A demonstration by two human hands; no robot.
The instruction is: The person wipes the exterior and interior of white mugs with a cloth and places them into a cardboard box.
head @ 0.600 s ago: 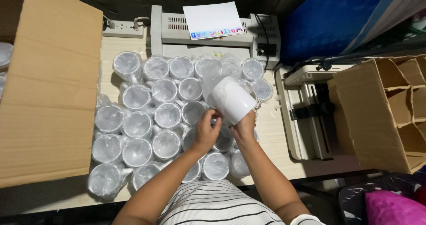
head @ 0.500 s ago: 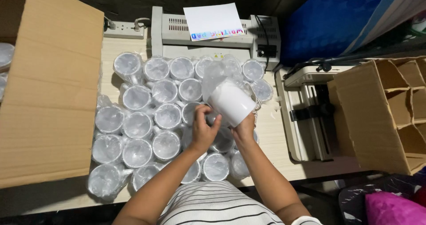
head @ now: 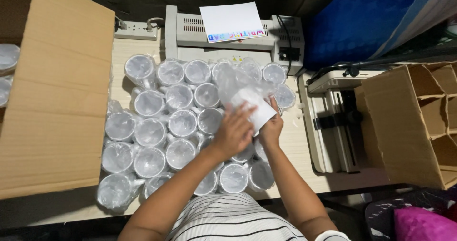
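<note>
Since the earlier frames, the white mug has been lowered and tilted, and the left hand has been brought up over its near side, where before only the fingertips were at its base. A clear plastic bag is now seen bunched over the mug's far end.

The mug is held above the middle of the worktop, over the right part of the cluster of wrapped mugs. It is clasped between both hands: the left hand is laid across its front with fingers spread and closed on it, and the right hand is closed on its right lower side, thumb upward. The two hands are touching or nearly touching one another below the mug.

The wrapped mugs are stood upright in rows, mouths up, each in clear film, covering most of the pale worktop. A large flat cardboard sheet is lying to the left, overlapping the worktop's edge. A grey laminating machine is set at the far edge, with a white printed sheet resting on it, and a power strip just beside it. A divided cardboard box is standing to the right, next to a paper trimmer.
</note>
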